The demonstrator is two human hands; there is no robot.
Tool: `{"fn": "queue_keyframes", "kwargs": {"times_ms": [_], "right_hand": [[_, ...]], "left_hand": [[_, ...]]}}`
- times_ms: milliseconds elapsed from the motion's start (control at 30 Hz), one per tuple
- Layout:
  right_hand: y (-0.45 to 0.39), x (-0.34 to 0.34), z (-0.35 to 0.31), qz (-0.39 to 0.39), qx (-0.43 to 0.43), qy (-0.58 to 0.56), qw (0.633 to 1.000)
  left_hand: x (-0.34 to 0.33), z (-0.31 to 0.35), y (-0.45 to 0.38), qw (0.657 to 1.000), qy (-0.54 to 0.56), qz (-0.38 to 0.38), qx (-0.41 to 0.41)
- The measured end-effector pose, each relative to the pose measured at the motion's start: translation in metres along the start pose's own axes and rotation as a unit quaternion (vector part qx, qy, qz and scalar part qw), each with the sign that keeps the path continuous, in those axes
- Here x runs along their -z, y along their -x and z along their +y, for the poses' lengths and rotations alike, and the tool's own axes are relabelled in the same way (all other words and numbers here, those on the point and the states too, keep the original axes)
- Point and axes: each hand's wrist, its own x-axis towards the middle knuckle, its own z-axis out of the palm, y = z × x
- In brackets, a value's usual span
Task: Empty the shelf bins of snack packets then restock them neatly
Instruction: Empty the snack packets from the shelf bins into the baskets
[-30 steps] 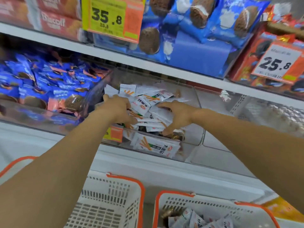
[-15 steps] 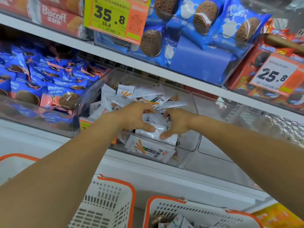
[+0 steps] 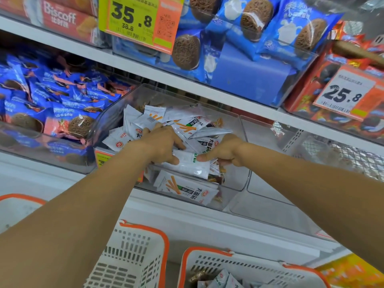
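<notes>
In the clear bin (image 3: 232, 129) on the middle shelf, my left hand (image 3: 161, 145) and right hand (image 3: 225, 151) meet over the heap of white snack packets (image 3: 187, 129). Both curl around one bunch, thumbs pinching a packet (image 3: 188, 165) that lies crosswise between them, its long axis running hand to hand. The load is directly under my palms; neither hand is nearer. I judge the next move is up and back toward me, over the bin's front wall, then down into the right basket (image 3: 207, 258), which already holds some packets. The shelf above hangs close overhead. Another packet (image 3: 187, 188) lies flat against the front wall. A second basket (image 3: 143, 244) stands left.
</notes>
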Motion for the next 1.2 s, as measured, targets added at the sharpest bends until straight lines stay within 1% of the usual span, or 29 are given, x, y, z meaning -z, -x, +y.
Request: {"fn": "queue_keyframes", "kwargs": {"times_ms": [167,233,300,433,567,633,733,833,867,967,1000,1033,1100,1200], "right_hand": [[0.004,0.005,-0.002,-0.015,0.039,-0.01,0.999],[0.008,0.002,-0.006,-0.036,0.045,0.013,0.998],[0.011,-0.004,-0.009,-0.05,0.045,0.042,0.997],[0.007,0.0,-0.005,-0.025,0.015,0.007,1.0],[0.011,0.002,-0.008,-0.066,0.036,0.077,0.994],[0.011,0.0,-0.009,-0.091,0.021,0.059,0.994],[0.012,-0.004,-0.008,-0.115,-0.011,-0.015,0.993],[0.005,-0.009,-0.001,-0.093,-0.02,-0.103,0.99],[0.002,-0.012,0.001,-0.073,-0.024,-0.148,0.986],[-0.01,-0.02,0.001,0.019,-0.033,-0.268,0.963],[-0.013,-0.021,-0.001,0.024,-0.032,-0.284,0.958],[-0.013,-0.023,-0.005,0.01,-0.031,-0.285,0.958],[-0.019,-0.021,-0.008,-0.006,-0.035,-0.252,0.967],[-0.015,-0.01,-0.01,0.0,-0.049,-0.176,0.983]], "left_hand": [[0.0,-0.012,0.007,0.999,0.038,0.014,0.007],[0.0,-0.013,0.008,0.999,0.04,0.017,0.006],[0.0,-0.014,0.007,0.999,0.039,0.019,0.006],[0.001,-0.018,0.006,0.999,0.036,0.018,0.005],[0.003,-0.024,0.006,0.999,0.046,0.014,0.005],[0.004,-0.024,0.007,0.999,0.048,0.014,0.005],[0.005,-0.021,0.007,0.999,0.044,0.016,0.007],[0.006,-0.019,0.006,0.999,0.033,0.022,0.015],[0.007,-0.018,0.005,0.999,0.029,0.026,0.021],[0.01,-0.015,0.004,0.998,0.006,0.053,0.04],[0.011,-0.015,0.004,0.997,0.001,0.063,0.045],[0.011,-0.015,0.004,0.996,-0.002,0.069,0.05],[0.009,-0.015,0.005,0.996,-0.004,0.073,0.054],[0.007,-0.016,0.007,0.996,0.002,0.077,0.054]]}}
